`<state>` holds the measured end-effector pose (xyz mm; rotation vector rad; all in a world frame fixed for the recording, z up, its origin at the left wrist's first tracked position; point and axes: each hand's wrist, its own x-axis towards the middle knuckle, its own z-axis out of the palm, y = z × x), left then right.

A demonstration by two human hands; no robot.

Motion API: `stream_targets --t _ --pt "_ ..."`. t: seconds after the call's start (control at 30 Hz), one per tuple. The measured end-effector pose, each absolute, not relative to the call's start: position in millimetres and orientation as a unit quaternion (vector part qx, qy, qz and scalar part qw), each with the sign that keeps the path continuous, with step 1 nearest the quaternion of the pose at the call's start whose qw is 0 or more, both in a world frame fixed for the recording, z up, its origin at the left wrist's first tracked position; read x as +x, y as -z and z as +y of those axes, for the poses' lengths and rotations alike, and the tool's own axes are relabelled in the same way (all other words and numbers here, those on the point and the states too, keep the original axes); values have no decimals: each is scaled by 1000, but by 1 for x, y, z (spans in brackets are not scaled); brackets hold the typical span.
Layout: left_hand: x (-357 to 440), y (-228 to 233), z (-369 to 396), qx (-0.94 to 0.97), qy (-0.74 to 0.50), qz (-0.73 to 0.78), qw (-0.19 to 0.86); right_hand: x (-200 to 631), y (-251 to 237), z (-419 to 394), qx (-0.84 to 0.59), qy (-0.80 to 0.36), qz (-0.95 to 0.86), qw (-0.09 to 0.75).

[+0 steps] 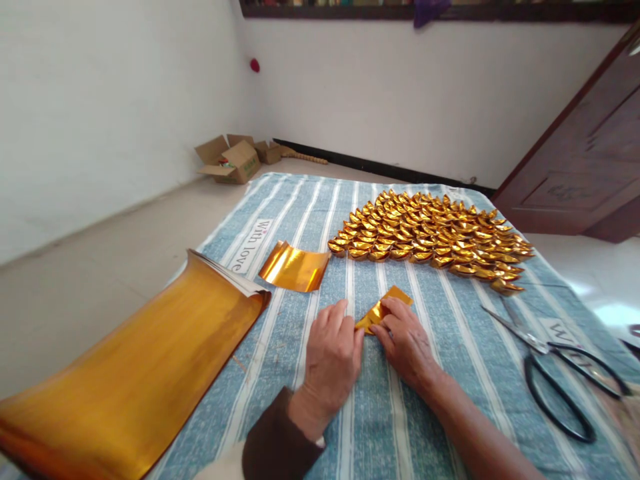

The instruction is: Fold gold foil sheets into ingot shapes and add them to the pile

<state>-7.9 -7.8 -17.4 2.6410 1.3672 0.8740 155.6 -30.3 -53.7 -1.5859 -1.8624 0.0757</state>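
Note:
A folded strip of gold foil paper point(399, 294) lies slantwise on the striped cloth between my hands. My left hand point(334, 350) has its fingers curled, pinching the strip's near left end. With thumb and fingers, my right hand point(404, 333) presses on the strip's middle and right part. Beyond my left hand rests a small stack of cut gold foil sheets point(294, 267), curling at the edges. Farther back on the right, many folded gold paper ingots point(425, 230) stand packed in rows.
A large stack of gold foil paper point(135, 360) covers the table's left side. Black-handled scissors point(537, 343) lie partly open at the right. The table wears a blue-and-white striped cloth point(280, 373). Cardboard boxes point(233, 162) sit on the floor behind; a reddish-brown door point(575, 147) stands at the right.

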Motion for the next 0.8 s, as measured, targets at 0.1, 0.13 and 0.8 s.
stream_targets --t 0.1,0.13,0.8 --pt "-3 17 -30 881 -270 387 35 156 56 -30 -609 -29 -715 343" --pt "-1 18 -38 889 -267 370 32 155 56 -30 -609 -27 -714 344" --pt "-1 37 -59 895 -204 396 7 150 54 -33 -625 -17 -691 362"
